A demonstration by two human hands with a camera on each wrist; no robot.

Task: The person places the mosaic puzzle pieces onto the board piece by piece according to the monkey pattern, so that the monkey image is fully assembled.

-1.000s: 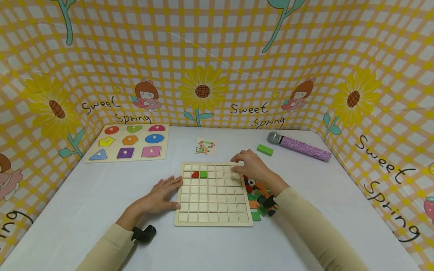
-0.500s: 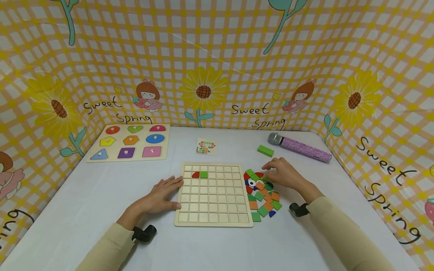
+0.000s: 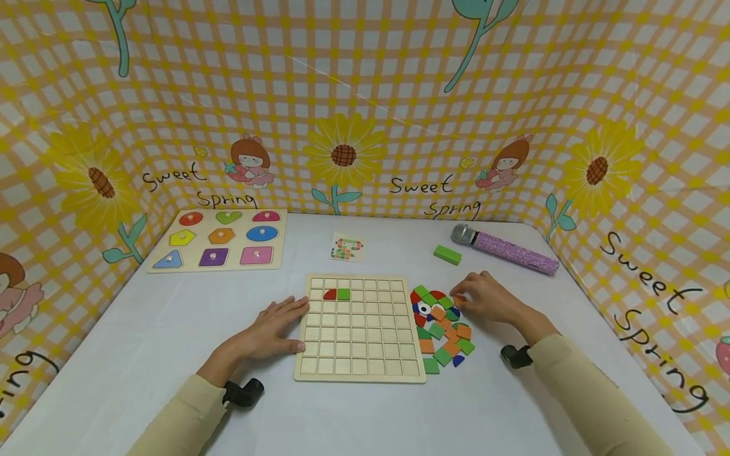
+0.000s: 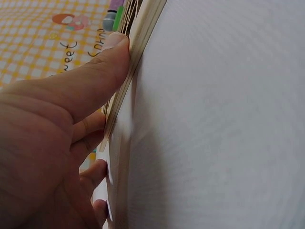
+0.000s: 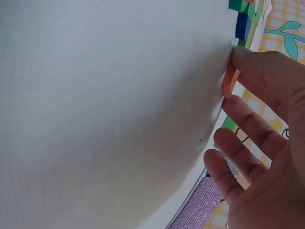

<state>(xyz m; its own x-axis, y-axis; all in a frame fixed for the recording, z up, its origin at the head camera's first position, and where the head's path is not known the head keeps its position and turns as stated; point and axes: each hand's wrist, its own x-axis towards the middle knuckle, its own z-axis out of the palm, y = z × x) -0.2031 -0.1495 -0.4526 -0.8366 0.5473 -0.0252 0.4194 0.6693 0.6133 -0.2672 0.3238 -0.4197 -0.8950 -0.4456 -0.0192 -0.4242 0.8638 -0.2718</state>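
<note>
A wooden grid board lies in the middle of the table. In its second row sit a red quarter-round tile and a green square tile. My left hand rests flat at the board's left edge, fingers extended and fingertips on its rim; the left wrist view shows the thumb against the edge. At the far right of the tile pile, my right hand pinches an orange tile between thumb and index finger, close to the tabletop. The other fingers stay spread.
A small picture card lies behind the board. Back left is a shape puzzle with knobs. A green block and a glittery purple microphone lie at the back right. Patterned cloth walls enclose the table.
My right hand has moved right from the board's upper right corner to the pile's far side and now pinches an orange tile. The left hand has stayed in place.
</note>
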